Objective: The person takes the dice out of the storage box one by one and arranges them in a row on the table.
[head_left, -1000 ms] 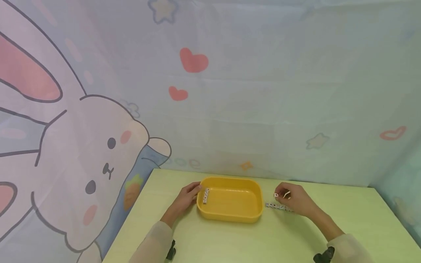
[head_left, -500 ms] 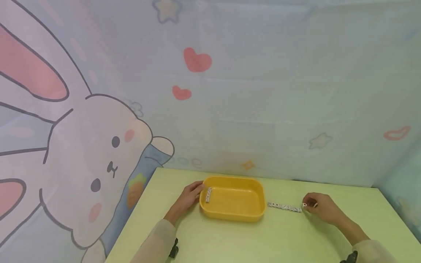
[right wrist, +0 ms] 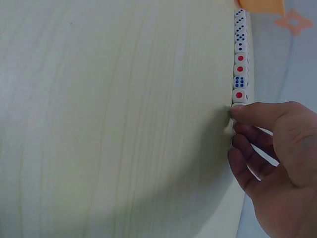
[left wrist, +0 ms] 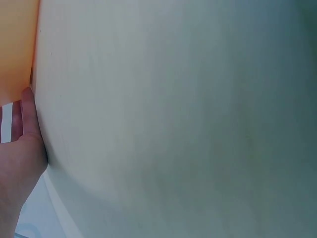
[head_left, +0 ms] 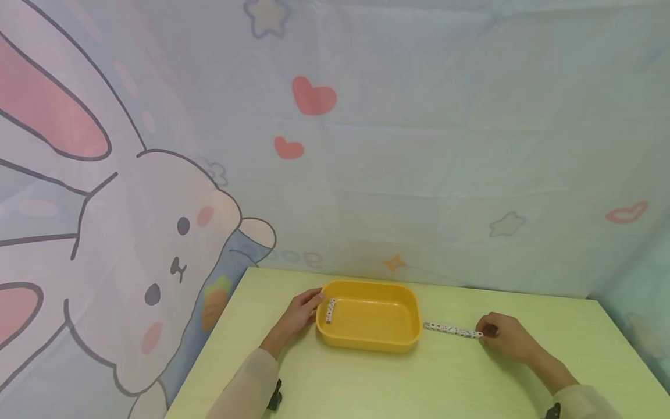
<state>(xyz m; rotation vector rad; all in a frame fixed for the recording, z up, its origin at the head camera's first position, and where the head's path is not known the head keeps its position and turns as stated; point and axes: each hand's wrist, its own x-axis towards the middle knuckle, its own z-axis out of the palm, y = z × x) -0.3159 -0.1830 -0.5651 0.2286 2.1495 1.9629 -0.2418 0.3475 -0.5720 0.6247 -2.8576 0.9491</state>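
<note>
A yellow tray (head_left: 368,342) lies on the table, with my left hand (head_left: 297,317) holding its left end, thumb at the rim. In the left wrist view, the fingers lie against the tray's orange-looking wall (left wrist: 17,49). To the right of the tray runs a straight row of white dice (head_left: 451,330) with red and blue pips. At the row's right end my right hand (head_left: 508,337) pinches a die (right wrist: 238,104) between thumb and forefinger, right up against the last die with a red pip (right wrist: 239,95). Most of the pinched die is hidden by the fingertips.
Inside the tray, a short row of dice (head_left: 330,311) lies along its left wall. The light wood-grain table (head_left: 366,384) meets a cloth backdrop (head_left: 419,145) printed with a rabbit and hearts, right behind the tray and the row.
My right hand has moved right with the die from above the row, then lowered it to the row's right end. My left hand stays at the tray.
</note>
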